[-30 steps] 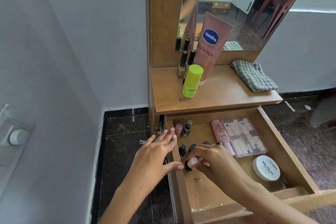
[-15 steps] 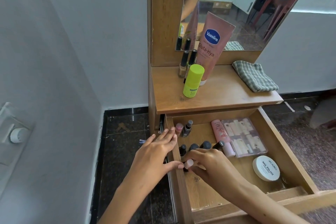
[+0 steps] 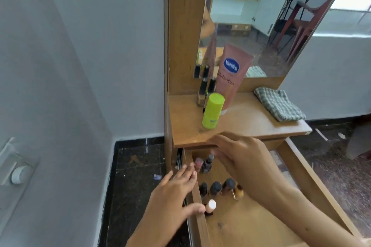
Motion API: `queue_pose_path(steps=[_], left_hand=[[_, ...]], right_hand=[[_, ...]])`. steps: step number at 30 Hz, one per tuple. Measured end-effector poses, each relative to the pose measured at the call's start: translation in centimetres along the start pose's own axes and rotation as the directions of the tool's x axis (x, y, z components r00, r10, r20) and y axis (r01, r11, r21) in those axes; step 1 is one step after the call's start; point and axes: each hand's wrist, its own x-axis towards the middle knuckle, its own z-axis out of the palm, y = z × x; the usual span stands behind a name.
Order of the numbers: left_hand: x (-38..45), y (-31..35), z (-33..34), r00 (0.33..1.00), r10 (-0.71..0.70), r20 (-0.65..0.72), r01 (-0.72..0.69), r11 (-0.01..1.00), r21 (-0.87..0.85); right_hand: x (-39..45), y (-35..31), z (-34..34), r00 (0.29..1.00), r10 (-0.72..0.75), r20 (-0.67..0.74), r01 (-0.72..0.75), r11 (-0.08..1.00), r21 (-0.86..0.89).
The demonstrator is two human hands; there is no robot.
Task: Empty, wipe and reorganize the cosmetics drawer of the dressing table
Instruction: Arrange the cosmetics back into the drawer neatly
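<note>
Head view: our left hand (image 3: 172, 190) rests flat on wooden drawer (image 3: 197, 202) side wall, steadying it; right hand (image 3: 244, 158) blurred, fingers extended, seemingly empty, above small nail-polish bottles (image 3: 215, 187).

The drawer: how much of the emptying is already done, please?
Done: the pink tube, green bottle and two small bottles stand on the tabletop. In hand: nothing; the right hand hovers over the drawer, the left hand rests on its side. Left: several nail polish bottles inside; folded cloth unused.
</note>
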Motion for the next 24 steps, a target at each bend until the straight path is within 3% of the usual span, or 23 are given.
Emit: queue_pose_path(steps=[4, 6, 9, 12, 16, 20, 24], left_hand=[[1.3, -0.4, -0.7, 0.978, 0.083, 0.191, -0.108, 0.987, 0.122], [1.4, -0.6, -0.8, 0.963, 0.081, 0.259, -0.12, 0.983, 0.137], [1.2, -0.6, -1.0, 0.962, 0.087, 0.259, -0.125, 0.983, 0.137], [1.2, -0.6, -0.8, 0.959, 0.093, 0.267, -0.142, 0.975, 0.168], [1.0, -0.8, -0.5, 0.971, 0.114, 0.211, -0.146, 0.98, 0.139], [1.2, -0.7, -0.5, 0.97, 0.087, 0.226, -0.126, 0.978, 0.164], [1.2, -0.9, 0.0, 0.977, 0.034, 0.212, -0.068, 0.986, 0.155]], right_hand=[[6.4, -2.7, -0.5, 0.996, -0.024, -0.089, 0.013, 0.993, -0.121], [9.2, -3.6, -0.3, 0.997, 0.055, -0.048, -0.065, 0.968, -0.243], [10.8, -3.8, -0.1, 0.981, 0.192, 0.014, -0.169, 0.893, -0.417], [9.9, -3.1, -0.1, 0.967, 0.252, 0.031, -0.212, 0.867, -0.45], [8.3, -1.6, -0.2, 0.966, 0.253, 0.047, -0.219, 0.906, -0.362], [7.4, 0.6, -0.5, 0.989, 0.148, 0.02, -0.139, 0.964, -0.228], [5.9, 3.1, -1.4, 0.991, 0.132, -0.013, -0.132, 0.991, -0.004]])
